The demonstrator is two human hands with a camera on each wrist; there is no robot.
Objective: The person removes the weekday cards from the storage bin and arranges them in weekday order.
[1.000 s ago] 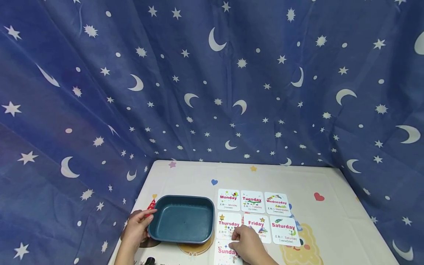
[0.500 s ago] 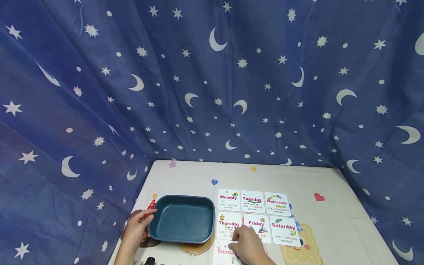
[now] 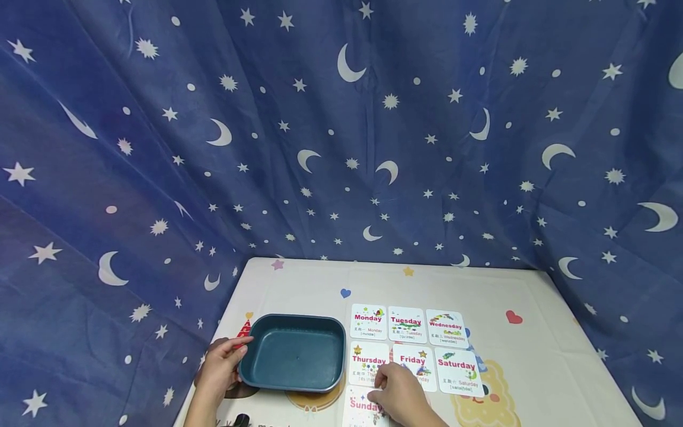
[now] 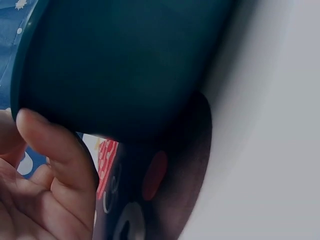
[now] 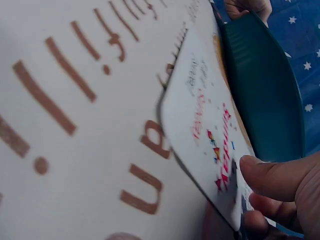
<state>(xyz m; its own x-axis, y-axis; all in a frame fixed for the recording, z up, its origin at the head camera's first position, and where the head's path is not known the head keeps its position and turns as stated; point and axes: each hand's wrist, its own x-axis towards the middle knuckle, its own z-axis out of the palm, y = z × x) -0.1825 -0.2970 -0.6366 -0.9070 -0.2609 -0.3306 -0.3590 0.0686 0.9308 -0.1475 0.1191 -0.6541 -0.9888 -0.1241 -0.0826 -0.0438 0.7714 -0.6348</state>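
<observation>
My left hand point(image 3: 217, 366) grips the left rim of a teal plastic basin point(image 3: 297, 356), which has nothing inside. In the left wrist view the thumb point(image 4: 57, 142) presses the outer wall point(image 4: 115, 70) just below the rim, with other fingers behind it. My right hand point(image 3: 400, 396) pinches the right edge of the white "Sunday" card point(image 3: 356, 414). Seen from the right wrist, the thumb lies at the edge of this card point(image 5: 200, 125), and curled fingers are below it. Part of the card is hidden behind the hand, and the lower end runs out of the head view.
Two rows of day cards lie above: Monday point(image 3: 368, 325), Tuesday point(image 3: 407, 332), Wednesday point(image 3: 447, 335), then Thursday point(image 3: 363, 373), Friday point(image 3: 411, 356), Saturday point(image 3: 457, 379). A small black object point(image 3: 242, 420) shows at the bottom edge. Blue curtains point(image 3: 341, 196) stand behind the printed tablecloth point(image 3: 549, 356).
The Sunday card has shifted slightly left and its print looked paler half a second ago. My right hand has barely moved; my left hand and the basin have stayed put.
</observation>
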